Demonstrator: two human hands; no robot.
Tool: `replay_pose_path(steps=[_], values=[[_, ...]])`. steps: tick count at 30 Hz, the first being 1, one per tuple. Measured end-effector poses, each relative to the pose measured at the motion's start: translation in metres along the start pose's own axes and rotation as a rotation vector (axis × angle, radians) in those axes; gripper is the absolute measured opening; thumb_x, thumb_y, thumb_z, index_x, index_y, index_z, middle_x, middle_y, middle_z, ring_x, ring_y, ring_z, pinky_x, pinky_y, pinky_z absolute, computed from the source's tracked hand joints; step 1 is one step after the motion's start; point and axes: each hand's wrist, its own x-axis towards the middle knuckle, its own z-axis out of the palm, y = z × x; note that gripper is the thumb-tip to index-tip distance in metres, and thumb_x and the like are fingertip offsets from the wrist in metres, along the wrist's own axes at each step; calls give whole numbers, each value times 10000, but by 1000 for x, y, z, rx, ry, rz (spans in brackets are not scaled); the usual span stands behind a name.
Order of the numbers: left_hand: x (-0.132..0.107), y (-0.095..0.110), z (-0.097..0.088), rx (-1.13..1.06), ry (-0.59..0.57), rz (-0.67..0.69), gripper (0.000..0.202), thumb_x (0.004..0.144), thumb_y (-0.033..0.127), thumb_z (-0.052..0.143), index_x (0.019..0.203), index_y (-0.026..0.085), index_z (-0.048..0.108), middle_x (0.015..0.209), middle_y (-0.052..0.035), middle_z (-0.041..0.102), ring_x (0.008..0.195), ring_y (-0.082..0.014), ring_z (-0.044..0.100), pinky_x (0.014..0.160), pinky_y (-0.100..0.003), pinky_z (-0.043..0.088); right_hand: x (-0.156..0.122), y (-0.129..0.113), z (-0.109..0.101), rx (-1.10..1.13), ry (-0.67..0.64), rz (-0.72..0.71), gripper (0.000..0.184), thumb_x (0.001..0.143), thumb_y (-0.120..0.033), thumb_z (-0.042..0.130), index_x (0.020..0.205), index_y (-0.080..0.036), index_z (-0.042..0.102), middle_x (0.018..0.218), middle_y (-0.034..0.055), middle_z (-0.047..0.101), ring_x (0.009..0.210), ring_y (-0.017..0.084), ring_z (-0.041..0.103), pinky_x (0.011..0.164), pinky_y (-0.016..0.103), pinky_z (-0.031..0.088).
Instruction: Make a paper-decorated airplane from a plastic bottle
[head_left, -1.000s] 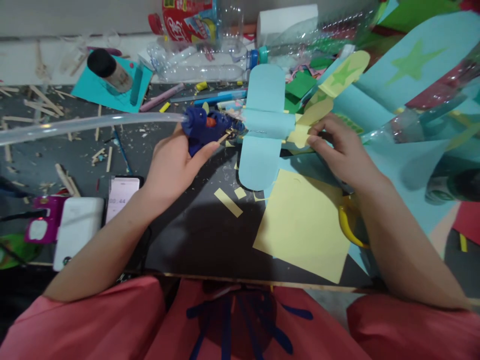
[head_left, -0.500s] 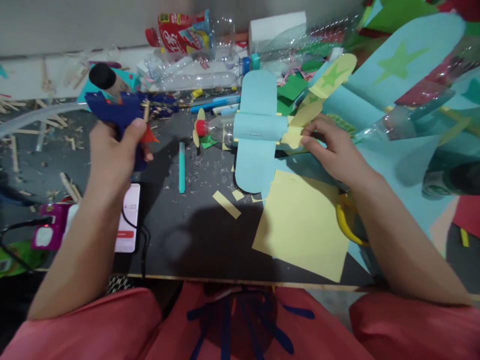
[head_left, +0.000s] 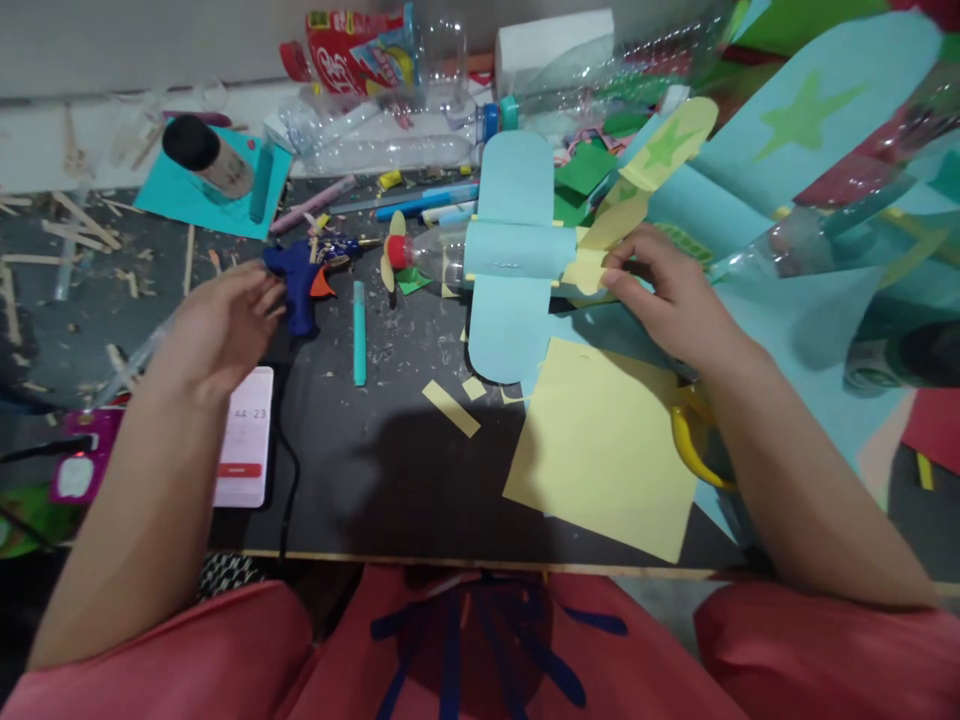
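Note:
A toy plane made from a clear plastic bottle lies mid-table, with a blue paper wing, a red cap and a yellow paper propeller at its nose. At its rear end, my right hand pinches the yellow paper tail between thumb and fingers. A blue glue gun with an orange trigger rests on the table, nozzle toward the propeller. Just left of its handle is my left hand, empty, its fingers loosely curled and apart. A clear glue stick shows behind the left wrist.
A yellow paper sheet and yellow-handled scissors lie near the front edge. A teal marker and a phone are on the left. Plastic bottles line the back; a larger blue paper plane stands right.
My left hand has put the glue gun down, let go and drawn back slightly left. My right hand stays at the yellow tail.

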Motion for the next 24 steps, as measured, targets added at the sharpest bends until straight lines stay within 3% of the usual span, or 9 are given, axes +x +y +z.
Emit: replay_pose_path(steps=[1,2,3,7,11,14,18,24], values=[[-7,3,2,-106,116,-124,329,558,494,817,733,280,638,961,17,741,1141,-328,579,1118,-648,362,0,0,0,1,0,3,131,905,-260,499,785,-261,448,825,8,464,801,186,484,769,371,425],[-15,7,7,-173,210,-122,451,475,448,871,849,312,658,1112,69,717,1269,-322,507,1189,-604,299,0,0,0,1,-1,6,133,903,-254,500,782,-259,445,827,8,462,798,183,482,767,369,423],[-23,12,15,-211,224,-79,555,475,452,883,969,332,660,1256,91,665,1361,-310,433,1234,-557,248,0,-1,0,1,-2,10,134,901,-247,500,780,-258,445,831,8,464,796,181,482,766,368,422],[-41,27,60,-280,-11,-115,637,577,603,831,1102,319,611,1448,17,556,1460,-309,341,1258,-511,212,0,-3,-1,-15,2,10,133,900,-247,500,776,-258,450,829,9,485,797,186,499,773,378,431],[-33,26,92,-330,-62,-73,648,588,640,798,1111,340,560,1475,-4,532,1484,-306,330,1261,-527,209,0,-4,-1,-30,16,0,147,904,-259,506,768,-263,449,828,12,507,814,201,521,806,402,450],[-33,23,97,-287,-106,-57,629,695,637,725,1209,334,524,1501,-39,505,1483,-299,353,1248,-523,252,1,-3,-1,-25,30,2,140,890,-237,515,765,-260,456,815,9,500,811,197,525,798,390,442],[-55,26,97,-188,-80,-20,535,835,633,593,1276,339,519,1513,-41,491,1478,-301,369,1213,-518,333,0,-2,0,13,42,42,128,863,-234,539,752,-246,476,814,5,506,803,180,526,789,366,419],[-89,22,89,-215,-53,12,631,873,708,492,1389,346,474,1552,-35,455,1485,-296,357,1241,-510,285,-2,-14,-1,119,24,143,101,824,-255,561,738,-229,515,786,-1,542,760,163,528,732,329,396]])
